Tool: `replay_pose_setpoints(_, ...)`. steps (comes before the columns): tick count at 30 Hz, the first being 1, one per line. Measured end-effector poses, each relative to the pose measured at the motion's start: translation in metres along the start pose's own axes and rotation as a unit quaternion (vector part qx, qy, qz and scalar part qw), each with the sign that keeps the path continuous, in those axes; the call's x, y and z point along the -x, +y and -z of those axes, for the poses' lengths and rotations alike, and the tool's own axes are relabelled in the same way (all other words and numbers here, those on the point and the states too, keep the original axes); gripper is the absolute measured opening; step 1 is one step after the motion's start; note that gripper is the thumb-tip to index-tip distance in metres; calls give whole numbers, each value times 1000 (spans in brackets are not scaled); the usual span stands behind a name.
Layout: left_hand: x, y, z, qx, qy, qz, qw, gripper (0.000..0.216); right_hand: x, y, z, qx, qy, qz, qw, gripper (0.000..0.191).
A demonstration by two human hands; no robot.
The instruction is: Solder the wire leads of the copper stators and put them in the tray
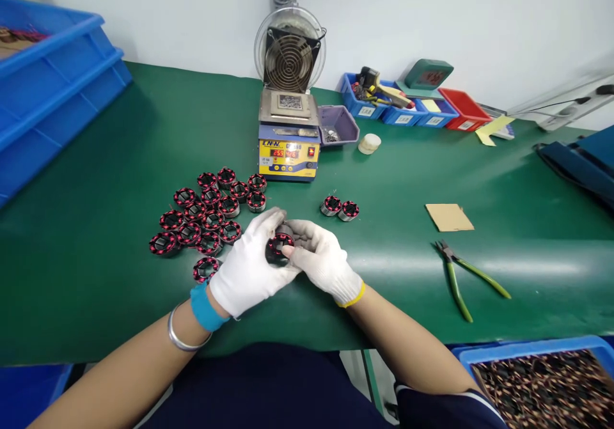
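Both my hands wear white gloves and meet over the green table. My left hand (254, 266) is closed around the left side of a motor stator (279, 245), a dark ring with red marks on its upper face. From the other side my right hand (323, 256) grips the same stator, its thumb resting on the ring's top edge. The fingers partly hide the stator. Left of my hands stands a cluster of several similar stators (211, 219). Two more stators (339, 208) sit side by side beyond my right hand.
A solder pot (288, 154) with a fan stands at the back, beside a purple bin (338, 125). Green-handled cutters (453, 269) and a cardboard piece (449, 217) lie to the right. Blue crates (57, 77) rise at left; a blue tray (518, 350) holds many parts at lower right.
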State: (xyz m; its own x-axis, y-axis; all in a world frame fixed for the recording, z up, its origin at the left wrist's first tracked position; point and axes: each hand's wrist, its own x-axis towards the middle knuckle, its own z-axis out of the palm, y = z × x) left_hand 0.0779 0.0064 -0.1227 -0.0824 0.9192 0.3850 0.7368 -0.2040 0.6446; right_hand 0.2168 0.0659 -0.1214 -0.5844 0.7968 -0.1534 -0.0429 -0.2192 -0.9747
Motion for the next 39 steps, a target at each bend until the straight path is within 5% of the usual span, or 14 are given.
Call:
replay_pose_setpoints(4, -1, -4, -2, 6, 4, -4, 1000, 50, 5, 2, -3, 118, 59, 45, 990, 43)
replay_pose_setpoints(10, -5, -4, 6, 76, -67, 100, 990, 34, 10, -3, 6, 310, 126, 197, 922, 40)
replay_pose_setpoints(13, -8, 0, 13, 181, -143, 160, 960, 17, 10, -3, 10, 279, 123, 188, 934, 41)
replay_pose_setpoints(19, -10, 11, 38, 370, -163, 224, 887, 8, 0, -4, 13, 85, 128, 80, 985, 46)
replay_pose_setpoints(21, -10, 12, 46, 417, -134, 222, 872, 10, -3, -6, 14, 38, 137, 61, 988, 46)
replay_pose_setpoints(25, -12, 9, 44, 441, 40, 244, 863, 16, -4, -8, 13, -10, 125, 46, 991, 44)
replay_pose_setpoints(28, -10, 7, 32, 399, -7, 209, 893, 46, 1, -6, 10, -8, 97, 49, 994, 45)
replay_pose_setpoints(31, -5, 6, 20, 221, -66, 62, 971, 82, 4, -5, 8, -15, 57, 41, 997, 44)
replay_pose_setpoints(34, -1, 2, 12, 65, -54, -43, 995, 73, 4, -4, 8, -44, 14, 24, 999, 44)
replay_pose_setpoints(39, -2, -9, 6, 58, -8, 17, 998, 50, 5, -3, 6, -14, -51, 15, 998, 63)
